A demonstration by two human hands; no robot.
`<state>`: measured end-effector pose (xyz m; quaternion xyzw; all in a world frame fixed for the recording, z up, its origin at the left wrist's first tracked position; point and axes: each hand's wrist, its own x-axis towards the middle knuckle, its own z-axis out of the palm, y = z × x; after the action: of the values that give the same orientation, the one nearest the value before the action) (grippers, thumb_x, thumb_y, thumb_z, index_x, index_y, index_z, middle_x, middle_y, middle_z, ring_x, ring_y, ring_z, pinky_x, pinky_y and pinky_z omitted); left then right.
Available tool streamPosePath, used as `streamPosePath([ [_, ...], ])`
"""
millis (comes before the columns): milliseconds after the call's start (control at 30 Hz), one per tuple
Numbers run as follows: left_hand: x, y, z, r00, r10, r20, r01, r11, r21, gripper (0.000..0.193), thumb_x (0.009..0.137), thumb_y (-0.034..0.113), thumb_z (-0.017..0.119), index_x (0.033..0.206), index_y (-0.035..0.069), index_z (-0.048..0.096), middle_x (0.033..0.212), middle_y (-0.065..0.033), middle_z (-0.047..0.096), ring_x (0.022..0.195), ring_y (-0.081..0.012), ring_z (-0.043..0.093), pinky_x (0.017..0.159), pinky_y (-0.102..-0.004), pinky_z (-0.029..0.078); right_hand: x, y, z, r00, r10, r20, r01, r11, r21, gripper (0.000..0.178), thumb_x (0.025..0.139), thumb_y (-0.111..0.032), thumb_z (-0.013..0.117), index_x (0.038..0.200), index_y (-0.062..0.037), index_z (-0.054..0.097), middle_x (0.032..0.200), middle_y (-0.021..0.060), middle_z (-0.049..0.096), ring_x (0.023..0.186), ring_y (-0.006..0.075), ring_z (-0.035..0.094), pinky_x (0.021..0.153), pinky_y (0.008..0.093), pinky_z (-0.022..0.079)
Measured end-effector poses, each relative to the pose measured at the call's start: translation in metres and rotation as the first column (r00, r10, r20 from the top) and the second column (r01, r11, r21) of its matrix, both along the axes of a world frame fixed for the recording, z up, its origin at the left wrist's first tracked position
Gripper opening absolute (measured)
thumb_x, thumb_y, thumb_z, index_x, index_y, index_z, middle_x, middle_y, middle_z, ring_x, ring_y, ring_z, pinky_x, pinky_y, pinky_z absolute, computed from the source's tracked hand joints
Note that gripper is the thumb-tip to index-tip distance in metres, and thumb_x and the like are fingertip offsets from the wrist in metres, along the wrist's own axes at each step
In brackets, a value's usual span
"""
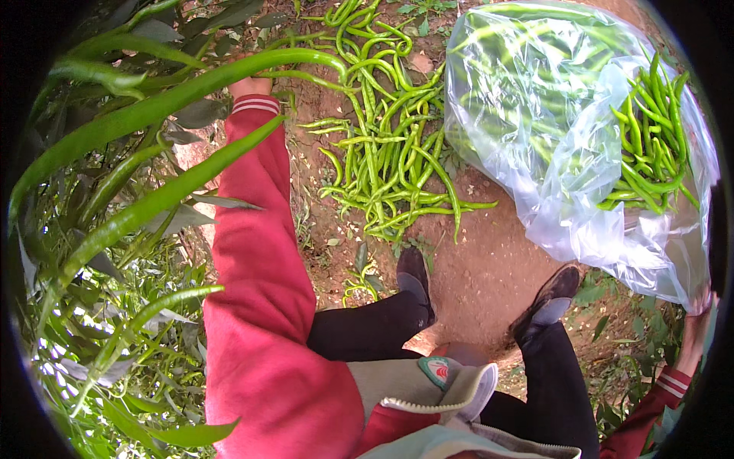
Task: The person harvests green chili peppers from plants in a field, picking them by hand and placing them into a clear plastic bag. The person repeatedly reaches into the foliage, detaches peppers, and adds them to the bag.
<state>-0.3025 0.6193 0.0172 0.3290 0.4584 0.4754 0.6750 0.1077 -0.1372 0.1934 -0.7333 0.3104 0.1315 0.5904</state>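
My left arm, in a red sleeve, reaches forward among the pepper plants. Its hand [241, 86] is largely covered by a long green pepper [191, 83] hanging close to the camera, so its fingers do not show. Slim green peppers lie right beside that hand, at the edge of a loose heap of long green chili peppers [382, 164] on the soil. At the far right my right hand [697, 304] is closed on the rim of a clear plastic bag [535, 191]. Many peppers fill the bag, and a bunch of peppers [654, 138] shows at its mouth.
Leafy pepper plants [115, 336] with hanging peppers crowd the left side. My dark shoes [413, 279] stand on bare brown soil [489, 252] between the heap and me. A few small peppers [363, 287] and weeds lie near my left foot. More leaves [627, 321] grow at the lower right.
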Motion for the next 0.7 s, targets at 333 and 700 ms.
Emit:
streamPosePath([
  [333, 0.008, -0.082, 0.119, 0.519, -0.812, -0.268, 0.854, 0.506, 0.12, 0.017, 0.099, 0.018, 0.052, 0.103, 0.003, 0.06, 0.095, -0.0078, 0.064, 0.083, -0.0184, 0.061, 0.076, -0.0296, 0.052, 0.073, -0.166, -0.071, 0.887, 0.457, 0.068, -0.446, 0.81, 0.381, 0.048, 0.099, -0.018, 0.052, 0.143, -0.0015, 0.042, 0.134, 0.0019, 0.054, 0.108, 0.0074, 0.054, 0.089, 0.0228, 0.047],
  [700, -0.054, -0.281, 0.14, 0.171, 0.05, -0.984, 0.981, -0.102, 0.165, 0.038, 0.071, -0.009, 0.061, 0.106, 0.006, 0.061, 0.109, -0.0115, 0.064, 0.1, -0.0296, 0.06, 0.086, -0.04, 0.051, 0.051, -0.172, -0.089, 0.885, 0.46, 0.071, -0.456, 0.827, 0.33, 0.042, 0.103, -0.015, 0.044, 0.143, -0.0026, 0.043, 0.14, 0.0017, 0.05, 0.108, 0.0085, 0.054, 0.092, 0.0235, 0.046],
])
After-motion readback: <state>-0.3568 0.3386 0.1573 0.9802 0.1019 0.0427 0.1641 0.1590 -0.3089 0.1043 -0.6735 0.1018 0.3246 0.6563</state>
